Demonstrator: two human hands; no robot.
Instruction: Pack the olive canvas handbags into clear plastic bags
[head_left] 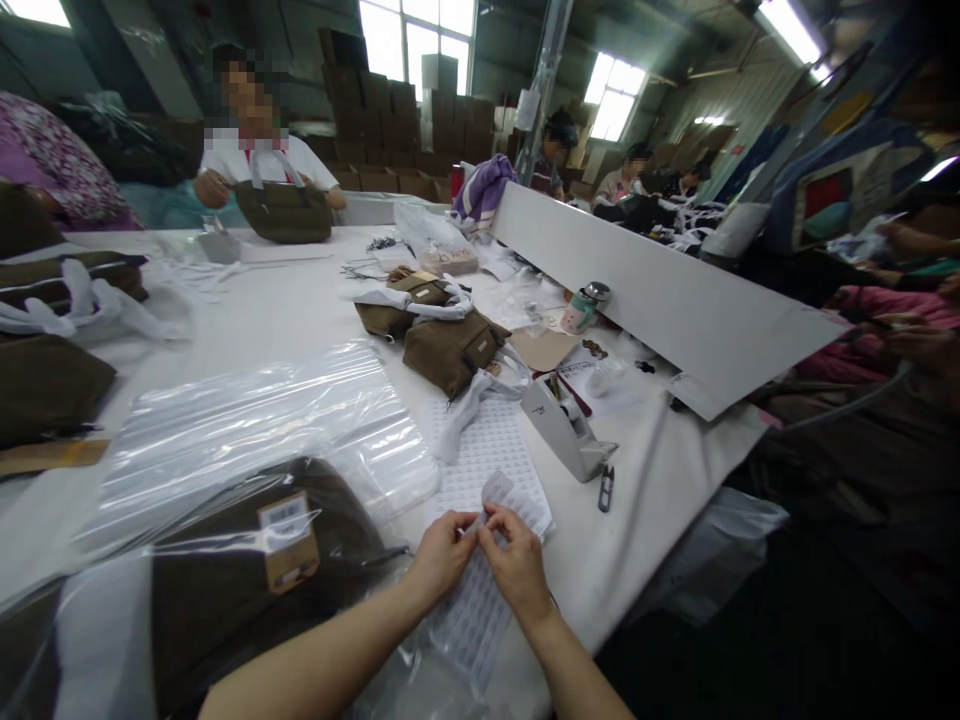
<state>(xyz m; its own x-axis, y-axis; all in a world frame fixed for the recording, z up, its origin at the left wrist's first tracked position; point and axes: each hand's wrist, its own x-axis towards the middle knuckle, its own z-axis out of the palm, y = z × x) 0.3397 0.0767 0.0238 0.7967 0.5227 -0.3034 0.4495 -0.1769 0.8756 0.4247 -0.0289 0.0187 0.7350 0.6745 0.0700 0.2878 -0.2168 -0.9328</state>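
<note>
Over the near edge of the table my left hand and my right hand meet with their fingertips pinched close together. Both are closed on a sheet of small printed labels, whose top end curls up beyond my fingers. Whether a single label is between the fingertips is too small to tell. More printed label sheets lie flat just past my hands. To the left is a dark olive bag in clear plastic, with a tan and white tag on it.
Clear plastic bags lie stacked at left. Beyond are olive handbags, a tape dispenser, thread snips and a flask. A white board runs along the right. A co-worker across the table handles an olive bag.
</note>
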